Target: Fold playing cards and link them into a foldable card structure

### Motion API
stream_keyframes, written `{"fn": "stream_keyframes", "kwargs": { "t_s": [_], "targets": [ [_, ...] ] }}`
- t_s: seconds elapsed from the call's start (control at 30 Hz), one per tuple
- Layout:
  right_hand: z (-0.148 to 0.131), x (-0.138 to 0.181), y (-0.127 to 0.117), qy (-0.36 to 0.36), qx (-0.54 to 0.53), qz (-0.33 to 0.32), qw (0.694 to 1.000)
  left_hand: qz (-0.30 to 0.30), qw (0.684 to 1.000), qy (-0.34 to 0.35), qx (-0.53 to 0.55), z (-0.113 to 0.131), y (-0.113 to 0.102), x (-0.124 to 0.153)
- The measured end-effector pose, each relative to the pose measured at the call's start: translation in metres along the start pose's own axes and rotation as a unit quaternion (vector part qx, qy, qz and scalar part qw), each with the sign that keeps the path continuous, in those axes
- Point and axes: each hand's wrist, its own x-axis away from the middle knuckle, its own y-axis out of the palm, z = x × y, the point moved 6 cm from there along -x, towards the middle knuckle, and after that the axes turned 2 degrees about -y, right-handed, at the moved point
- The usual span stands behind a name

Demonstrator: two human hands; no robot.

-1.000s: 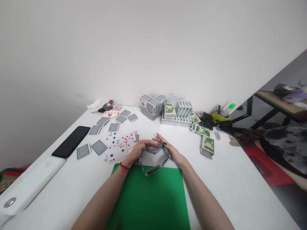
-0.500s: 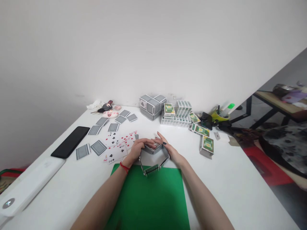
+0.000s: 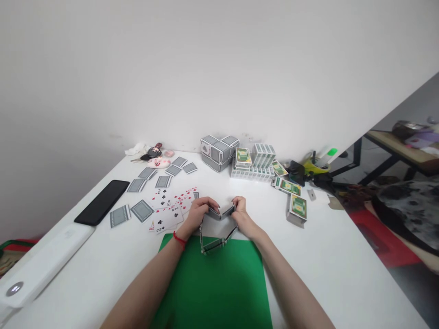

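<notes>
Your left hand (image 3: 201,212) and right hand (image 3: 243,218), each grip clamped on its far corners, hold a hollow, heart-shaped card ring (image 3: 213,246), notched and grey along the back, over the green mat (image 3: 212,288).

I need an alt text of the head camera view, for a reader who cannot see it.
A person's left hand and right hand hold an angular frame of card panels over the far edge of a green mat on a white table. Loose cards and a black phone lie at left; card boxes and a grey-patterned block stand farther back.
</notes>
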Motion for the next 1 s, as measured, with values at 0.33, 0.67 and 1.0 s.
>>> {"fn": "stream_keyframes", "kwargs": {
  "t_s": [0.33,0.67,1.0],
  "targets": [
    [-0.018,0.012,-0.013,-0.031,-0.054,0.108,0.992,0.044,0.999,0.013,0.004,0.006,-0.001,0.004],
    [-0.014,0.020,-0.022,0.031,-0.026,0.193,0.980,0.141,0.989,0.043,-0.030,0.004,-0.004,0.009],
    [-0.015,0.018,-0.023,0.045,-0.056,0.123,0.990,0.088,0.994,0.048,-0.037,0.006,-0.003,0.008]
  ]
}}
